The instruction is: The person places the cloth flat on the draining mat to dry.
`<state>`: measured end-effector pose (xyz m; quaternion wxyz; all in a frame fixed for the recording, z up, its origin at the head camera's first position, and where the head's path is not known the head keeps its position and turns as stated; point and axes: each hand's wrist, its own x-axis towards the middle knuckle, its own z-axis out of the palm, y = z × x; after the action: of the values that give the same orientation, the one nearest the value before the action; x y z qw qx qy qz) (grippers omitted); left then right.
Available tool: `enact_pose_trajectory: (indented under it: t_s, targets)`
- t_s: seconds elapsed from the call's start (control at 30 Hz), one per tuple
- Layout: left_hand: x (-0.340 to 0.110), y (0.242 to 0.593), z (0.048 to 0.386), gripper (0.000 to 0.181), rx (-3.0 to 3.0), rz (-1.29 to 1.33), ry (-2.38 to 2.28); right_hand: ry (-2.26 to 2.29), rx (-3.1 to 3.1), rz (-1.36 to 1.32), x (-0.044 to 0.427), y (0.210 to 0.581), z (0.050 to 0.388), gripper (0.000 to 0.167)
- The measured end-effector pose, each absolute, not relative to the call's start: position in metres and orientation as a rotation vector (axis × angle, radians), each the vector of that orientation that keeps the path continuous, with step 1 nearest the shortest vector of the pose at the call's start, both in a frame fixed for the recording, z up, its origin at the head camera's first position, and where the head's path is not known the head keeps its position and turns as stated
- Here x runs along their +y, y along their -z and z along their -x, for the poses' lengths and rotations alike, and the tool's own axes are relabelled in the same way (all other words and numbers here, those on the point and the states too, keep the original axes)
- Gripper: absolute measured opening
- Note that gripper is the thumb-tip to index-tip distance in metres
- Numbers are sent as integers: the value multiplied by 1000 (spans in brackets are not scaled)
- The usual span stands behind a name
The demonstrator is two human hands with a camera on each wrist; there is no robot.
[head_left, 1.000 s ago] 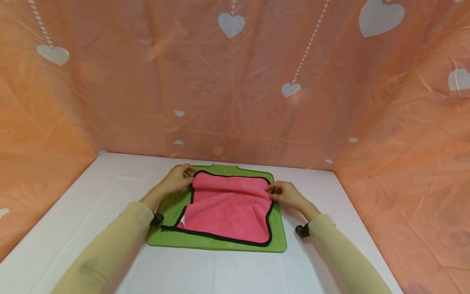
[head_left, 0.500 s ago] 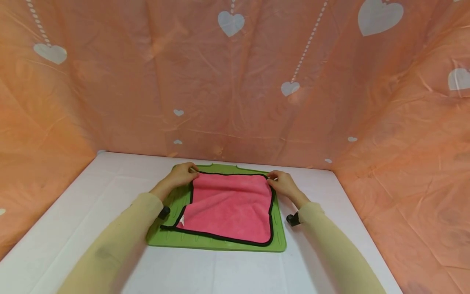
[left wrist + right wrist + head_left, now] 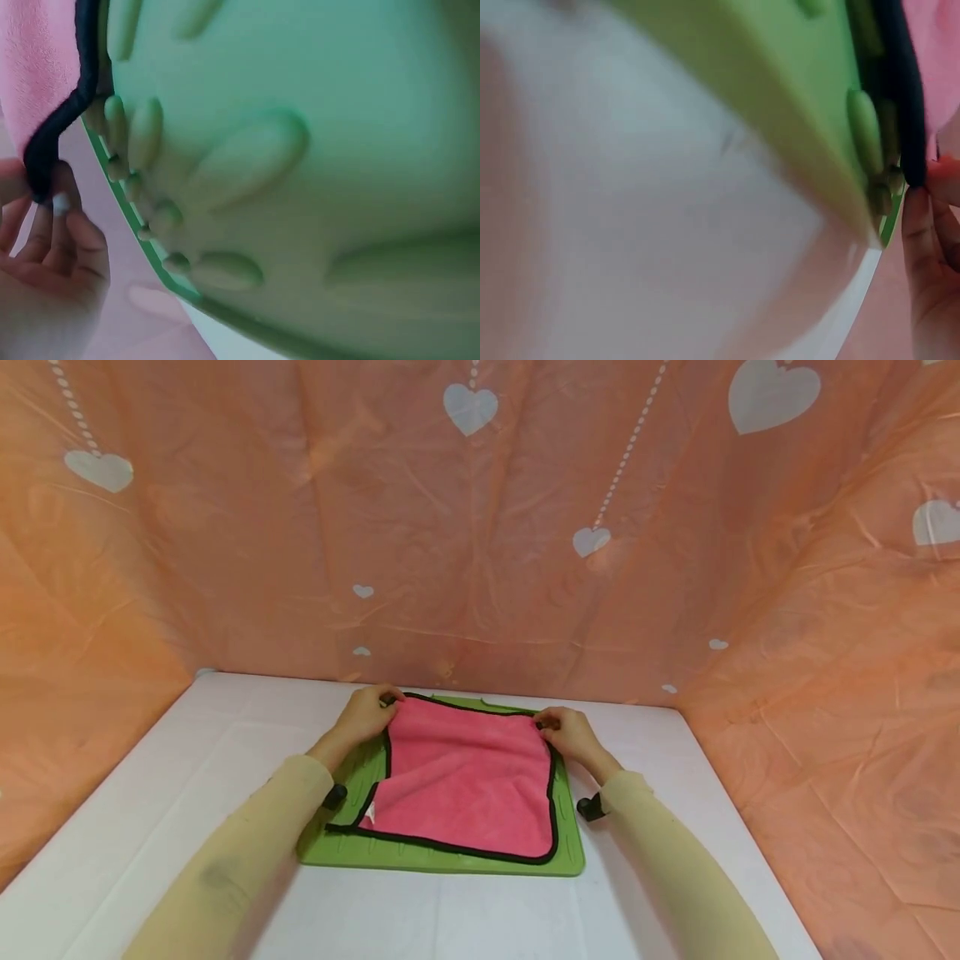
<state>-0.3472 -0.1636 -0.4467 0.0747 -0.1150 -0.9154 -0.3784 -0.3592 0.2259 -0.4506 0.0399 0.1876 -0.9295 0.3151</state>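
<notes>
A pink cloth (image 3: 468,777) with black edging is spread over a green ribbed mat (image 3: 442,858), its near left corner folded so a small white tag shows. My left hand (image 3: 364,717) pinches the cloth's far left corner; in the left wrist view, thumb and fingers grip the black edging (image 3: 45,154), raised off the mat. At the far right corner my right hand (image 3: 572,733) pinches the cloth too. The right wrist view has those fingers (image 3: 922,232) closed on the edging beside the mat's rim.
The mat lies on a white-covered table (image 3: 435,914). Behind and on both sides hangs an orange curtain (image 3: 480,610) with white hearts. Each wrist carries a small black camera, such as the right one (image 3: 590,808).
Both hands have moved to the cloth's far corners and taken hold of them. The far left corner has risen and shifted away from me, and the fold across the far part has smoothed out.
</notes>
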Motion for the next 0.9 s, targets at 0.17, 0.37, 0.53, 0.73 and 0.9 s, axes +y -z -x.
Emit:
enact_pose_trajectory:
  t_s: [0.17,0.37,0.53,0.73,0.9]
  targets:
    - [-171,445,350,26,-2809,242,1062,-1068,-2799,-502,216,452,360,21]
    - [-171,445,353,30,-2947,259,908,-983,-2856,-481,212,453,367,21]
    - [-169,450,360,32,-2999,344,783,-911,-2928,-473,211,450,369,23]
    - [-169,451,365,33,-3019,341,761,-908,-2973,-484,209,450,371,25]
    - [-168,451,365,35,-3032,342,783,-881,-2984,-498,208,452,374,26]
